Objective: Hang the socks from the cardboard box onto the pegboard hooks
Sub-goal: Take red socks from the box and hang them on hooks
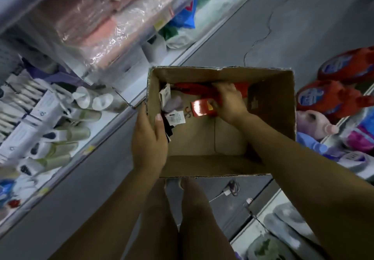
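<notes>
Socks, mixed lot, all lying inside the cardboard box [273, 102] at the centre of our view. We enter the items from nine o'clock across to three o'clock.

- Nine o'clock: a shelf [95, 144] carrying white and green tubes [66, 134]. At eleven o'clock above it are pink textiles [97, 29] wrapped in clear film.
- Left hand [148, 138]: clamped on the box's nine-o'clock wall, with the thumb inside and the fingers outside.
- Box floor, nine-o'clock side: a pale lilac sock [175, 102] and a dark sock [168, 128], the latter just beside our thumb. A white tag [175, 117] lies between them.
- Box, twelve-o'clock wall: red socks [192, 88] stretched along the base of the far wall.
- Right hand [228, 104]: reaching down into the box with its fingers curled round the red socks at their glossy red card [199, 109]. The card catches a bright glare.
- One o'clock, beyond the box: a grey floor [283, 27] with a crack running through it.
- Three o'clock: red plush toys [332, 100] stacked on a second shelf, with a pink plush toy [311, 121] under them, near the box's three-o'clock wall.
- Six o'clock: our bare legs [192, 219], below the near wall of the box.
</notes>
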